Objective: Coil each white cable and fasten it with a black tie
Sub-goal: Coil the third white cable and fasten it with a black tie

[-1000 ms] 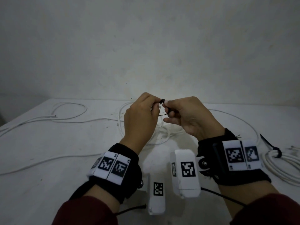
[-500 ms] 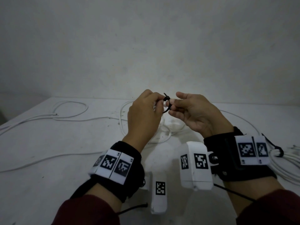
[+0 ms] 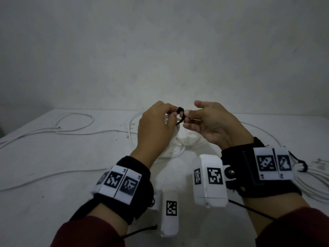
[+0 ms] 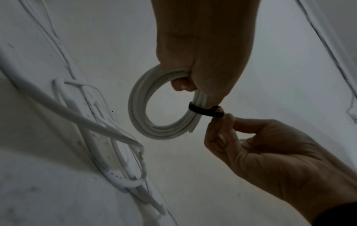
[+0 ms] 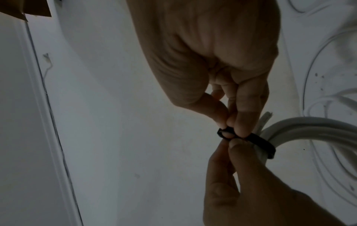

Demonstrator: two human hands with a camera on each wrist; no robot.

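Item: coil (image 4: 154,107), white cable, several turns, held in the air above the worktop (image 3: 53,175). Tie (image 4: 205,111), black, looped round the turns but apparently not yet drawn tight.

Progress: one finished bundle (image 3: 316,177), already tied, lies at the right edge of the worktop. Loose cables (image 3: 74,122) lie uncoiled at far left, with more under the hands; these remain to be done. Judged roughly midway or earlier.

Left hand (image 3: 156,127): raised, back toward the head camera, fingers curled round the top of the coil, thumb and forefinger also on the tie.

Right hand (image 3: 210,125): raised opposite, palm turned inward, thumb and fingertips (image 5: 239,146) pinching the tie beside the coil; the index finger stands out.
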